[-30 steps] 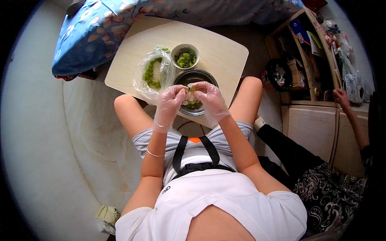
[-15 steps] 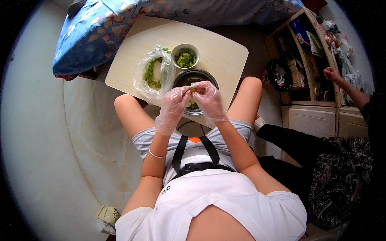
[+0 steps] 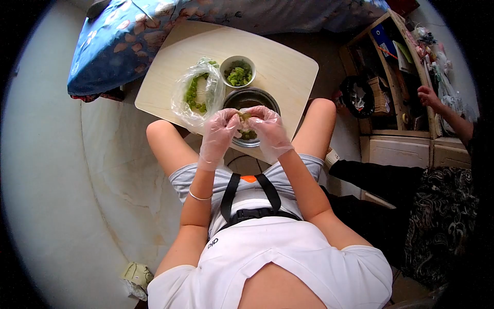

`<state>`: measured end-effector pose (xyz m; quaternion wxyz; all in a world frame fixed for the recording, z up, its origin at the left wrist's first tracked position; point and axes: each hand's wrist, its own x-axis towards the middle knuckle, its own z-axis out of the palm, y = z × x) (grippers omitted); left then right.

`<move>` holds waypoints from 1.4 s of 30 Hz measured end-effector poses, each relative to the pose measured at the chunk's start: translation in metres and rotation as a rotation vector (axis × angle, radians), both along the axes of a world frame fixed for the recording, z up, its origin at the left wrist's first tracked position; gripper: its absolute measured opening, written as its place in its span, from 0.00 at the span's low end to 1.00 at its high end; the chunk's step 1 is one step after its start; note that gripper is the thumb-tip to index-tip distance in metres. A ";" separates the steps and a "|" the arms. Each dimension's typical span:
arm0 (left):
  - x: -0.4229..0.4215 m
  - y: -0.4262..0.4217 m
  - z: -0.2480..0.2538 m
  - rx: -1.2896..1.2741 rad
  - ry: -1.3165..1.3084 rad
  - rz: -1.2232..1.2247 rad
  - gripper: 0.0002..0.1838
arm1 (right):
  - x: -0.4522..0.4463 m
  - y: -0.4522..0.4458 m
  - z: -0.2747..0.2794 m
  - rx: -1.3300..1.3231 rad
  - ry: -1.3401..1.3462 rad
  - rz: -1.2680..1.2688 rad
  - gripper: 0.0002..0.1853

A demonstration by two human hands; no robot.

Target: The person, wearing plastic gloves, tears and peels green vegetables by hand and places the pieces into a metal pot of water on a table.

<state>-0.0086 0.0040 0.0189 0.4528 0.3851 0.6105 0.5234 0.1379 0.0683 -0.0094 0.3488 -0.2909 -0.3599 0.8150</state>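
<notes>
My left hand [image 3: 221, 133] and my right hand [image 3: 267, 129] wear clear plastic gloves and meet over the near part of a metal bowl [image 3: 278, 105]. The fingers of both are pinched around a small pale green piece [image 3: 244, 117], too small to make out well. Green pieces [image 3: 248, 135] lie in the metal bowl under my hands. Behind it a white bowl [image 3: 251, 64] holds chopped green pieces [image 3: 238, 76]. An open clear plastic bag [image 3: 181, 101] with more green pieces [image 3: 193, 95] is left of the bowls.
The bowls and bag stand on a low light table [image 3: 288, 62]. A bed with a blue floral cover [image 3: 116, 46] is beyond it. At right are a wooden shelf [image 3: 393, 67], a black-lined bin [image 3: 356, 96] and another person's hand [image 3: 428, 97] and black-clothed legs.
My hands have shifted slightly above the metal bowl, staying close together. At right, the other person's arm and body have moved.
</notes>
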 end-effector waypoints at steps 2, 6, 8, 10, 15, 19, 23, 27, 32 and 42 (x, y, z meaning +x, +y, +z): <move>0.000 0.000 0.005 -0.011 -0.041 0.012 0.09 | 0.001 0.001 0.001 -0.056 0.011 -0.002 0.12; 0.000 0.001 0.006 -0.039 -0.083 0.035 0.09 | 0.002 0.002 -0.003 -0.245 0.294 0.034 0.12; 0.001 0.001 0.007 -0.045 -0.092 0.031 0.09 | 0.003 0.003 -0.003 -0.306 0.322 0.032 0.12; 0.000 0.001 0.007 -0.050 -0.100 0.028 0.09 | 0.004 0.003 -0.004 -0.367 0.350 0.032 0.12; -0.001 0.002 0.009 -0.021 0.037 -0.005 0.08 | 0.004 0.003 0.006 -0.507 0.473 0.011 0.13; -0.001 0.000 0.008 0.004 0.111 -0.005 0.08 | 0.005 0.007 -0.003 -0.481 0.480 0.015 0.12; -0.001 -0.001 0.008 0.020 0.143 -0.001 0.08 | 0.006 0.010 -0.007 -0.456 0.475 0.060 0.12; -0.004 -0.002 0.005 0.011 0.051 0.079 0.08 | 0.006 0.010 0.002 -0.448 0.431 0.061 0.12; -0.014 -0.002 0.005 0.059 0.346 0.115 0.08 | 0.005 0.008 0.005 -0.276 0.264 0.015 0.11; 0.008 -0.001 0.037 0.188 0.795 -0.055 0.07 | -0.001 0.001 0.007 0.134 -0.106 -0.037 0.12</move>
